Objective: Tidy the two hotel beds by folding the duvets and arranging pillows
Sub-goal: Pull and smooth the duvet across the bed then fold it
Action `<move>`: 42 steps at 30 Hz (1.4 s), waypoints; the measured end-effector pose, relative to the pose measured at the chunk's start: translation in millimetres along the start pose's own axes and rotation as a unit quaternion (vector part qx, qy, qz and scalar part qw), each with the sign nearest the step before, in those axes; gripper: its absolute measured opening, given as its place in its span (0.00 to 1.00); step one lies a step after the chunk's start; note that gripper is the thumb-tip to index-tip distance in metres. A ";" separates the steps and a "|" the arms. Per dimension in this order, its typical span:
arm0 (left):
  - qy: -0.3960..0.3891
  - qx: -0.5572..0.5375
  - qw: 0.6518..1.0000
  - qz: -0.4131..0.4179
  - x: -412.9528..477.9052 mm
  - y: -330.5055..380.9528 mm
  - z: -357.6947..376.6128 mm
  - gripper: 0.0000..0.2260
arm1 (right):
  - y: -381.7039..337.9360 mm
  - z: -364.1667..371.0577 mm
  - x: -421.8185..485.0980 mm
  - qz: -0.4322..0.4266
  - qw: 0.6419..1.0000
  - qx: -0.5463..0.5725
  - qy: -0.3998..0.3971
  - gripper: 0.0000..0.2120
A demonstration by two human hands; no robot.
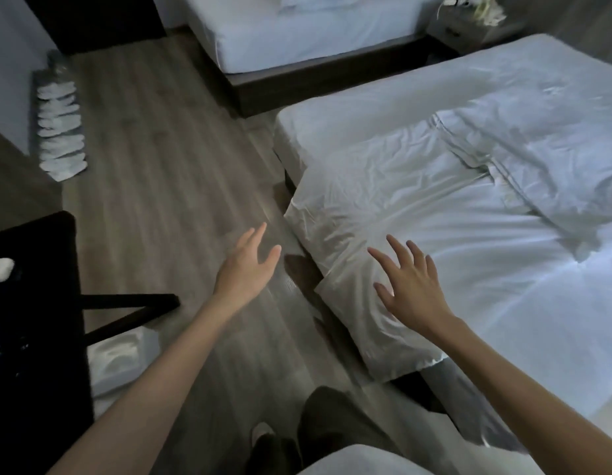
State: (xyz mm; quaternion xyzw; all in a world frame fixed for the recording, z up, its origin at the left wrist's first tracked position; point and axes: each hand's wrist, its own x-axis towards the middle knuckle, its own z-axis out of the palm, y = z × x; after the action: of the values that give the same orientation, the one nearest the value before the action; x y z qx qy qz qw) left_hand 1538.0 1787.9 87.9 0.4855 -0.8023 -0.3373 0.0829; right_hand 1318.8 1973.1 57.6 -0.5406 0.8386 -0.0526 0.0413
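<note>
duvet (400,214) lies crumpled across the near bed (332,132) on the right, its left edge folded thick and spilling over the mattress side toward the floor (160,166). i read it as light, soft and floppy, with a smooth cover that may slide on the sheet, so it will sag wherever it is not held. i would take it at the two corners of that overhanging left edge, one corner in each grip, and lift them together.

right grip (412,289) is spread wide, palm down, over the near part of the hanging fold; i cannot tell whether it touches the cloth. left grip (244,265) is also spread and holds nothing, out over the floor just left of the duvet edge.

a flatter piece with a stitched border (537,149) lies further right on the same bed; it may be a pillow, i cannot be sure. far bed (297,42) has a pillow (308,1) at its far end.

for containers, a clear plastic pack (59,114) stands on the floor at far left with a row of white folded pieces in it. a dark counter (34,269) at near left carries small items i cannot make out.
</note>
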 end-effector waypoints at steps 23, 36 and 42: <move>-0.234 -0.032 0.971 -0.043 265.4 -168.7 245.3 0.27 | 24.9 297.5 150.3 0.058 0.989 0.016 -0.133 0.29; -0.356 -0.135 0.924 -0.034 411.5 -312.5 515.1 0.31 | 109.4 576.8 206.4 0.061 0.971 -0.220 0.077 0.33; -0.421 -0.309 0.851 -0.055 427.3 -316.0 579.0 0.37 | 147.2 600.8 216.9 0.021 0.930 -0.314 0.190 0.25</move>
State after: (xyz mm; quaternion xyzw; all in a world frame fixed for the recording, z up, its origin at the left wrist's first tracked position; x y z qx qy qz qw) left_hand 1279.9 1602.7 -630.9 0.2898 -0.5865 -0.7439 -0.1363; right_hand 1172.5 1809.7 -560.0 -0.4881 0.8155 0.1129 -0.2898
